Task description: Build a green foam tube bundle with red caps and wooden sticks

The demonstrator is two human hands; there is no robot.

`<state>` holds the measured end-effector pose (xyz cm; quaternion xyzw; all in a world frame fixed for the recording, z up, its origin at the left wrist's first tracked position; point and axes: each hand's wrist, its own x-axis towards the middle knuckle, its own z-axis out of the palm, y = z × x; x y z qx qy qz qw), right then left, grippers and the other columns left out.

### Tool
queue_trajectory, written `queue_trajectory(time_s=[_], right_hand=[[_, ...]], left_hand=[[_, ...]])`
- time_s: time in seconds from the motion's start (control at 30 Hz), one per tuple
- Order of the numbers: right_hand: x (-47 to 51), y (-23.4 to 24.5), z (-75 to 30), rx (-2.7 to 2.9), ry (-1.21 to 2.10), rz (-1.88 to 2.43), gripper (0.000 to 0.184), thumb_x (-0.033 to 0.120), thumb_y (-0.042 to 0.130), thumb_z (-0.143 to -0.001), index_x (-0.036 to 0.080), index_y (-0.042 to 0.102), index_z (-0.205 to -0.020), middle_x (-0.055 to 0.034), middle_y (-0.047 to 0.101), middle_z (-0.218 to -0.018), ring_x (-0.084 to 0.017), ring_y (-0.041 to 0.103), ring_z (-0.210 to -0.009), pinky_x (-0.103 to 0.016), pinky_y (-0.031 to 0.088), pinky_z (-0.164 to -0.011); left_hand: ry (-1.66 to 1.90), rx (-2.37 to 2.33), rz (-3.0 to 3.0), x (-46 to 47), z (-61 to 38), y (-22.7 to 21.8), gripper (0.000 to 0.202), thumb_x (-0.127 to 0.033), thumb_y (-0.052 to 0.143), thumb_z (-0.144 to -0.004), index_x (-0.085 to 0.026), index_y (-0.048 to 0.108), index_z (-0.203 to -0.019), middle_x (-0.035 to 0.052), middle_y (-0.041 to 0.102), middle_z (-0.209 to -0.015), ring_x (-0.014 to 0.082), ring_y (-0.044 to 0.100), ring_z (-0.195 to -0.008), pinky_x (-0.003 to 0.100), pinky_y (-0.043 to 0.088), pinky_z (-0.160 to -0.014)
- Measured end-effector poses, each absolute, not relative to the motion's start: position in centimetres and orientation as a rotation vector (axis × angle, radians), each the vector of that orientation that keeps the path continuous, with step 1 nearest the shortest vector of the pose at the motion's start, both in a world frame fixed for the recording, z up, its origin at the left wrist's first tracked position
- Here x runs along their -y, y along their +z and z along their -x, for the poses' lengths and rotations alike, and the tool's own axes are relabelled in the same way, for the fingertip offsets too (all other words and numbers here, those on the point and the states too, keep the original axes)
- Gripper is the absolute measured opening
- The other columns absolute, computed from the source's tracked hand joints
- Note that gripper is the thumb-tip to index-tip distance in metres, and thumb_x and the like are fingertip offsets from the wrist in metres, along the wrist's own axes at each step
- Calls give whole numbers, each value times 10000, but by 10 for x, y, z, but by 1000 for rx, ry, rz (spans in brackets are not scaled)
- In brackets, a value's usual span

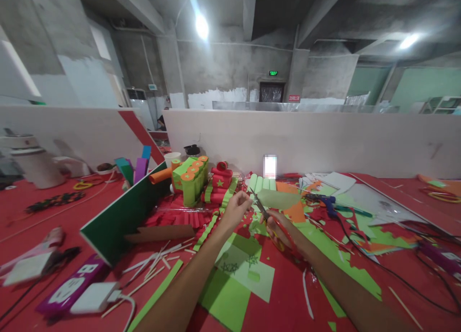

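My right hand (284,228) grips red-handled scissors (268,219) with the blades pointing up and away. My left hand (236,208) pinches a small piece of paper at the blade tips; the piece is too small to make out clearly. Both hands hover above a red table (288,293). Green paper sheets (241,269) with drawn stars lie just under my forearms. Beyond the hands stand paper firecracker rolls in green and orange (190,176) and red (218,183).
A green board (122,216) leans at the left, with wooden sticks (158,262) in front of it. A purple power strip with a white charger (77,293) sits at the near left. A blue glue gun (324,202), cables and paper scraps cover the right. White partitions (309,140) stand behind.
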<state>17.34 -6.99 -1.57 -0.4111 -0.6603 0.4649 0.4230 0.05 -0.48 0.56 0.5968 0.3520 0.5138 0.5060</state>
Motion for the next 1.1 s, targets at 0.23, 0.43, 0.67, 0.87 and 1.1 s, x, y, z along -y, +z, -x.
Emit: queue_trajectory(time_s=[0.23, 0.43, 0.67, 0.87, 1.1], right_hand=[[71, -14, -173, 1647, 1182, 1054, 540, 722, 413, -789, 193, 496, -857, 60, 384, -571, -49, 331, -405, -154, 292, -362], [76, -7, -172, 1662, 1156, 1077, 547, 724, 410, -788, 191, 513, -852, 50, 395, -588, -60, 352, -428, -164, 306, -382], [71, -10, -171, 1697, 1049, 1062, 547, 711, 416, -795, 177, 529, -831, 50, 390, -553, -74, 347, -422, -185, 288, -383], [69, -12, -169, 1686, 1037, 1074, 511, 687, 456, -793, 180, 521, -792, 55, 379, -544, -68, 328, -407, -188, 280, -380], [68, -13, -170, 1687, 1003, 1094, 454, 645, 481, -804, 192, 504, -798, 59, 351, -549, -80, 328, -411, -199, 275, -381]], left_hand=[[1246, -842, -1452, 4, -1, 6, 187, -330, 624, -710, -185, 506, -698, -39, 541, -572, 112, 560, -538, 199, 398, -485], [1242, -853, -1451, 6, -1, 7, 182, -324, 617, -704, -187, 499, -685, -42, 539, -557, 113, 556, -529, 201, 396, -483], [1247, -834, -1460, 5, -1, 5, 166, -306, 605, -730, -187, 496, -692, -44, 532, -558, 107, 554, -534, 191, 384, -481], [1246, -838, -1464, 7, 0, 7, 150, -290, 591, -746, -185, 494, -699, -40, 543, -565, 98, 536, -525, 192, 385, -490], [1243, -839, -1474, 7, 1, 7, 157, -284, 594, -737, -186, 482, -687, -39, 541, -564, 106, 546, -537, 193, 381, -486]])
